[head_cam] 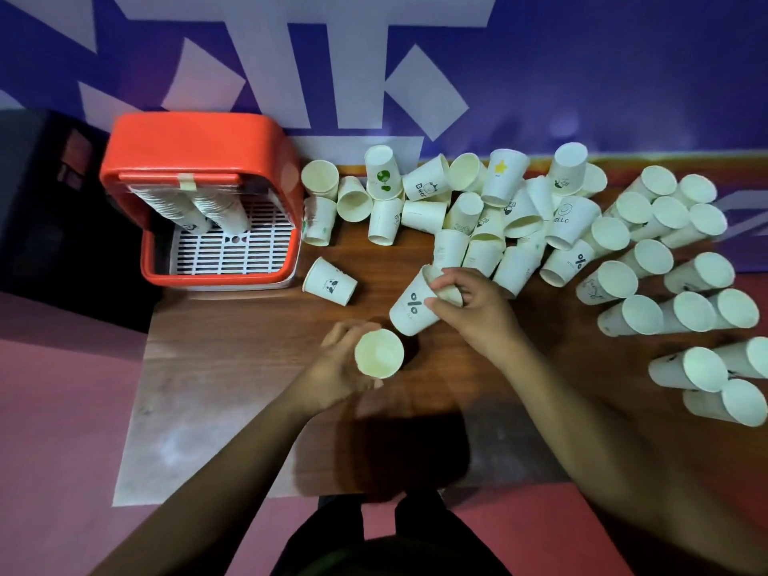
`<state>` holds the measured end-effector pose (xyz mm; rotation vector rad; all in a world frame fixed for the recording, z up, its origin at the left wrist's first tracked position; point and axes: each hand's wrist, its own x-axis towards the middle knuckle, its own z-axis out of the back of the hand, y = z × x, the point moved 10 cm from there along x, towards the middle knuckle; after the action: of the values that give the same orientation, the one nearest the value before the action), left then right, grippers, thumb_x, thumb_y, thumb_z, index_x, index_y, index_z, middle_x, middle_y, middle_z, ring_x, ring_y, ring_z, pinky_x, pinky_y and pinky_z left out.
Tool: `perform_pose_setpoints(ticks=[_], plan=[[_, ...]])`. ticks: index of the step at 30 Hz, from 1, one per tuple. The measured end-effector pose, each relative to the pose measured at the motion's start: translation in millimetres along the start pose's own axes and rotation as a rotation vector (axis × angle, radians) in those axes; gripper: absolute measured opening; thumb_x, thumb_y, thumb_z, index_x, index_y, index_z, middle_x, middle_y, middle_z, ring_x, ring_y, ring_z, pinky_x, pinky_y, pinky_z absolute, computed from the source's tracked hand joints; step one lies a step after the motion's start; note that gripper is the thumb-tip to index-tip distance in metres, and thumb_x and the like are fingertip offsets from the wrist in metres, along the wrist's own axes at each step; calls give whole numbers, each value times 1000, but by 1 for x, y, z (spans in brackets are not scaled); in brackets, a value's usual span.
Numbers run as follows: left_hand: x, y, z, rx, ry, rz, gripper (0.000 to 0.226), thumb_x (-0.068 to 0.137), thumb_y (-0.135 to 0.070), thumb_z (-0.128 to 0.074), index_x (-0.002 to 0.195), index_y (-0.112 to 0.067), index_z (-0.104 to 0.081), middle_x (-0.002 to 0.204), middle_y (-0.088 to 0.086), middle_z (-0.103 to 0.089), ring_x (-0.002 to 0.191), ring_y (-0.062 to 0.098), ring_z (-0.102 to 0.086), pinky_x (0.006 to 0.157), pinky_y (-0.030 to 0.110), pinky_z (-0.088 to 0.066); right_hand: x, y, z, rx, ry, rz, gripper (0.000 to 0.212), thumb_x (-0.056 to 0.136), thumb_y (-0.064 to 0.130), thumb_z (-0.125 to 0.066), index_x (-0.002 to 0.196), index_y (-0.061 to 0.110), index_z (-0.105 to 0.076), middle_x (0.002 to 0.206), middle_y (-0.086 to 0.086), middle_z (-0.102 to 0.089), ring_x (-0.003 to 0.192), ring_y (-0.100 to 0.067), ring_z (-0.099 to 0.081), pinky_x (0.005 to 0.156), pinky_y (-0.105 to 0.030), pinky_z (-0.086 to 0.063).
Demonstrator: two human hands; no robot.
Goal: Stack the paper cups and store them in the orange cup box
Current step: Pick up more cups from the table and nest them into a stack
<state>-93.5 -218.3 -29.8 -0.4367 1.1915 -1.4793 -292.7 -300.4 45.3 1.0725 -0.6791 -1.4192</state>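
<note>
L hand (338, 367) clasps a mouth-up paper cup (379, 353). R hand (471, 311) grips the printed cup (413, 309) just far-right of it, long axis slanting, wide end toward it.

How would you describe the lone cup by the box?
Find the orange box on the table, at left. Right of its near corner, one cup lies on its side. Unlike the piled cups, it touches none and bears a panda-like print.

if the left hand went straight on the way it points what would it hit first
Likely the printed cup gripped by the right hand, just beyond the left hand and the plain cup it holds; depth is unclear.
</note>
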Motion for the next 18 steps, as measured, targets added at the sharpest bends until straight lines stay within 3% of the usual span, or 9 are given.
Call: perform_pose_setpoints(ticks=[4,6,7,9,11,14,18], plan=[[2,19,4,-40,126,81,97,73,-41,-88,151,-47,-30,154,-11,-31,145,5,-20,117,35,-25,-19,11,-13,35,97,-7,58,73,29,-83,124,36,-55,121,17,-58,112,-3,-56,98,-35,-51],[4,32,30,-193,-18,156,81,78,-34,-85,143,-46,-40,153,-6,-37,144,12,-33,113,32,-34,-25,16,-21,-24,140,8,71,70,35,-84,132,37,-49,123,17,-55,113,-2,-54,99,-32,-48],[5,40,46,-243,-124,214,69,82,-28,-82,140,-39,-45,148,0,-42,138,14,-42,105,26,-40,-28,18,-26,-63,165,21,75,68,38,-84,133,37,-47,124,17,-53,113,-3,-53,99,-33,-48],[7,55,76,-198,-306,327,58,91,-23,-74,142,-21,-47,139,7,-52,121,17,-54,80,17,-45,-33,20,-38,-168,206,65,80,66,44,-84,135,36,-45,126,16,-50,116,-5,-51,101,-35,-46],[13,66,97,-95,-407,386,57,95,-23,-68,145,-12,-42,132,11,-59,110,19,-58,70,18,-44,-37,21,-51,-258,237,116,83,66,42,-85,138,30,-46,130,14,-46,122,-6,-47,105,-33,-41],[23,83,104,-55,-425,503,60,95,-29,-66,146,-12,-38,130,13,-64,113,29,-63,86,37,-51,-42,19,-73,-383,272,205,85,68,37,-86,141,19,-47,137,7,-42,128,-11,-41,110,-28,-33],[30,110,98,-11,-379,665,58,91,-38,-66,140,-16,-46,123,15,-67,107,34,-67,91,46,-57,-43,8,-99,-629,271,333,87,65,42,-85,139,14,-49,134,1,-46,124,-20,-40,108,-33,-34]])
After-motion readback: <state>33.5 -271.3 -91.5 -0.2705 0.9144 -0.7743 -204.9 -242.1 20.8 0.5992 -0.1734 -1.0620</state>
